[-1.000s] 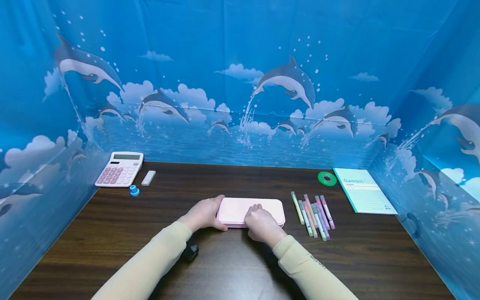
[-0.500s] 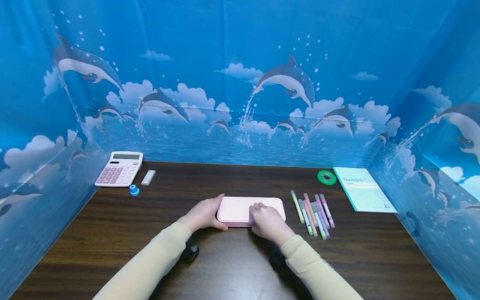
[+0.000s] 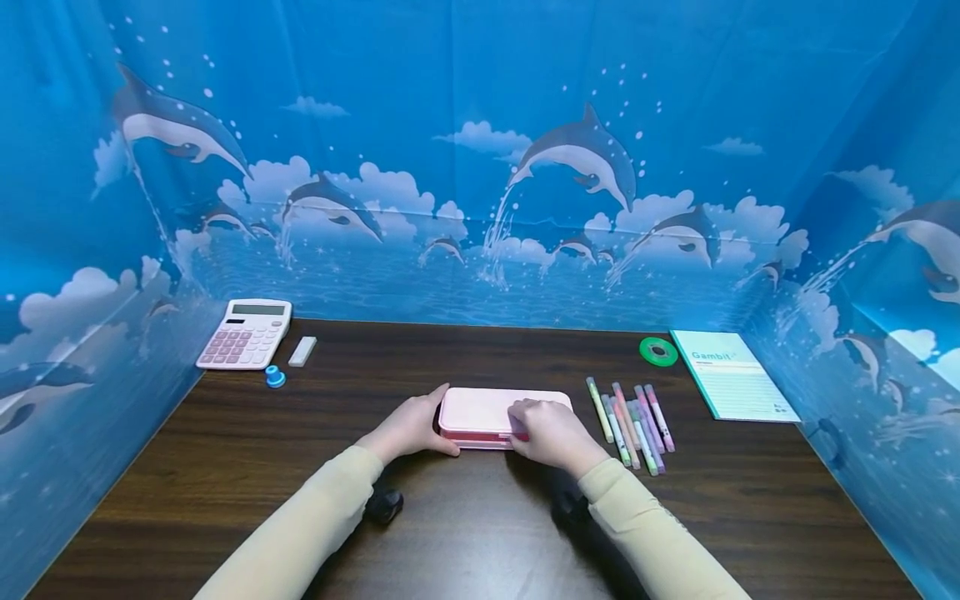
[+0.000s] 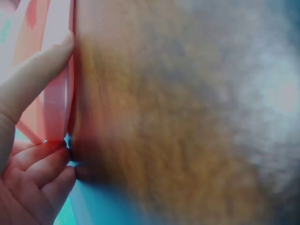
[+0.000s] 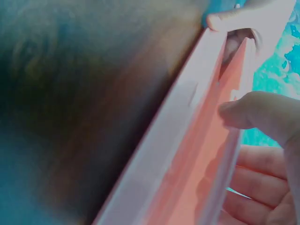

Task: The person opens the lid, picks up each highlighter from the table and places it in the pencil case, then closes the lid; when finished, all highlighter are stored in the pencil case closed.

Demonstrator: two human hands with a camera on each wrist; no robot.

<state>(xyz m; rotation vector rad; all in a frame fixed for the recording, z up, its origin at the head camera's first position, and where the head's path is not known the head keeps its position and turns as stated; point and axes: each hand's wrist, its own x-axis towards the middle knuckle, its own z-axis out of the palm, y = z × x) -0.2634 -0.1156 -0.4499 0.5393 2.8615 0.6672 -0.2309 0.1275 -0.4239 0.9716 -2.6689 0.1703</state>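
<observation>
Head view: a pink pencil case (image 3: 487, 414) lies at the middle of the dark wooden table (image 3: 465, 533), nearer the front edge than the back. The left hand (image 3: 411, 429) clasps its left end, thumb along the front. The right hand (image 3: 555, 435) grips the front edge right of centre, fingers curled over the lid, which stands slightly raised, a darker gap showing beneath. A row of coloured pens (image 3: 633, 417) lies just right of the case; a green tape roll (image 3: 658, 352) and a teal notebook (image 3: 731, 385) sit toward the back right corner; a calculator (image 3: 245, 333), a white eraser (image 3: 302, 351) and a small blue object (image 3: 275, 377) sit at the back left. Left wrist view: the fingers (image 4: 33, 79) press against the case (image 4: 56, 112); most of the frame is blurred wood. Right wrist view: the thumb (image 5: 262, 115) rests on the lid edge of the case (image 5: 187, 164), and the opening is visible. Judgement: the lid is being opened; the next move calls for lifting it while the left hand steadies the base. The contents cannot be made out.
</observation>
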